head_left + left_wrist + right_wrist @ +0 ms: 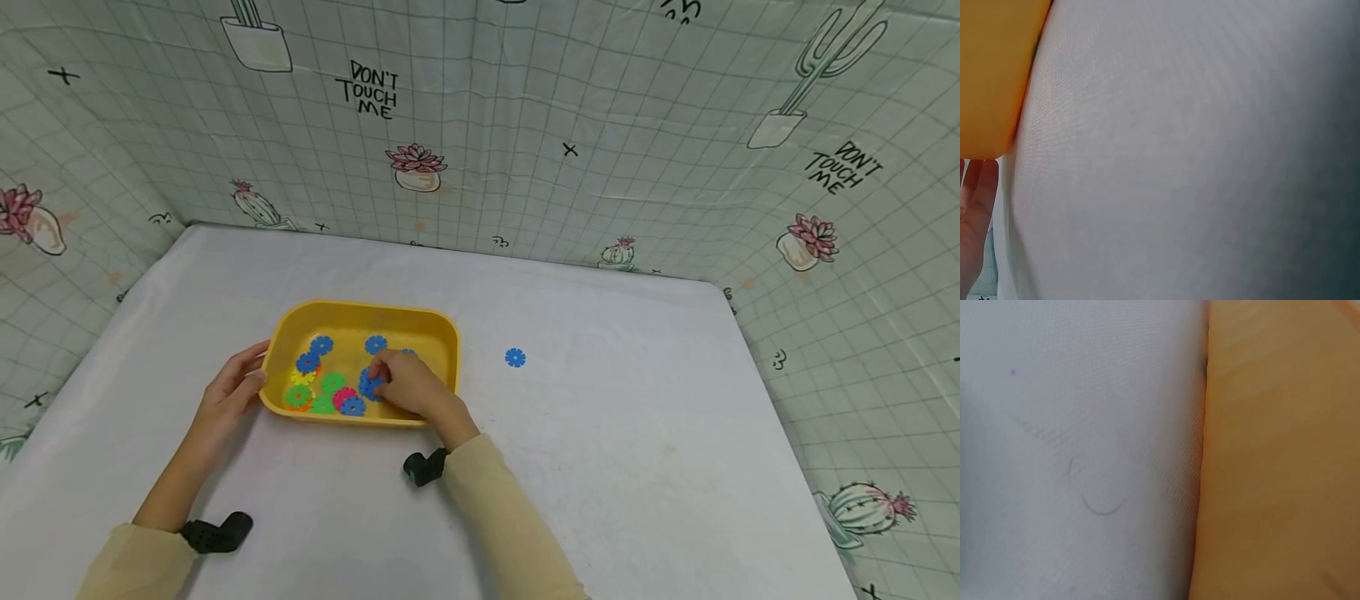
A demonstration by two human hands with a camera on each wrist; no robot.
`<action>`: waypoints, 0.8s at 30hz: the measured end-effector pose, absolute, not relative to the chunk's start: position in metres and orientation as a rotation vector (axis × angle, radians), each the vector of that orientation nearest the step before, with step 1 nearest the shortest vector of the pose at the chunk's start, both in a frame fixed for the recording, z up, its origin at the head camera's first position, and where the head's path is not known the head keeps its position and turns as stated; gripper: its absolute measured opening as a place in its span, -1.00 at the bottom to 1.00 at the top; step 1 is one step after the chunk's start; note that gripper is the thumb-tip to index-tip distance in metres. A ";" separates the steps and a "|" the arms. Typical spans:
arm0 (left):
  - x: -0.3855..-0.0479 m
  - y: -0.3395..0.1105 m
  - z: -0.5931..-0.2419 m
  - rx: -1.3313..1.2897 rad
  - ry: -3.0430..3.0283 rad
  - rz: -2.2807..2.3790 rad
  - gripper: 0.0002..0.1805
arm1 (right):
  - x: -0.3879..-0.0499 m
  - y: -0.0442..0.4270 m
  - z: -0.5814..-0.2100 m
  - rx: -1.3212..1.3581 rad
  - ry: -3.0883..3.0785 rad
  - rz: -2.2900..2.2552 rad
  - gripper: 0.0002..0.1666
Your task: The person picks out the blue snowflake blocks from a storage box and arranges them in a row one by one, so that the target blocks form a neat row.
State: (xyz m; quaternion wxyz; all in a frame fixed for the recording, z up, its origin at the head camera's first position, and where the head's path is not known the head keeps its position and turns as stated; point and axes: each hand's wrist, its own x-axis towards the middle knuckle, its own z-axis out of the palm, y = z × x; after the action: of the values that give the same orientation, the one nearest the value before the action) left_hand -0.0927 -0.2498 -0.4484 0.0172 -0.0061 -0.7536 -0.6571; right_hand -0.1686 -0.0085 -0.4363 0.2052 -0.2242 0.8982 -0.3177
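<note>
A yellow tray [360,311] sits on the table, holding several notched plastic snowflake discs in blue, green, yellow, orange and pink. My left hand [232,385] touches the tray's left end from outside; in the left wrist view its fingers [985,181] lie fairly straight against the yellow wall [997,81]. Reaching over the near rim, my right hand [411,385] has thumb and fingers curled at a blue snowflake disc [367,383], pinching it near the tray floor. The right wrist view shows only the tray's outer wall [1279,456] and cloth.
One blue snowflake disc [515,357] lies alone on the white tablecloth [637,433], right of the tray. Inside the tray, a green disc [333,383] and a pink disc [344,397] lie left of my right hand. A patterned curtain [510,150] stands behind the table.
</note>
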 end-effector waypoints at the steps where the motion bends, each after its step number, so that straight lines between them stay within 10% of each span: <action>1: -0.093 -0.250 -0.448 -0.017 -2.346 -2.037 -0.51 | -0.169 -0.009 -0.436 -0.626 2.510 -0.893 -0.91; 24: -0.092 -0.245 -0.445 0.037 -2.414 -1.937 -0.50 | -0.165 0.006 -0.417 -0.522 2.491 -1.530 -0.86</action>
State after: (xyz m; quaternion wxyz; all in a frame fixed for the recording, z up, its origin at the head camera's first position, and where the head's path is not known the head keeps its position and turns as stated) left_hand -0.0918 -0.2448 -0.4450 0.0230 0.0119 -0.7797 -0.6256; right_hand -0.1650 0.0062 -0.4171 0.0858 -0.1752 0.8357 -0.5134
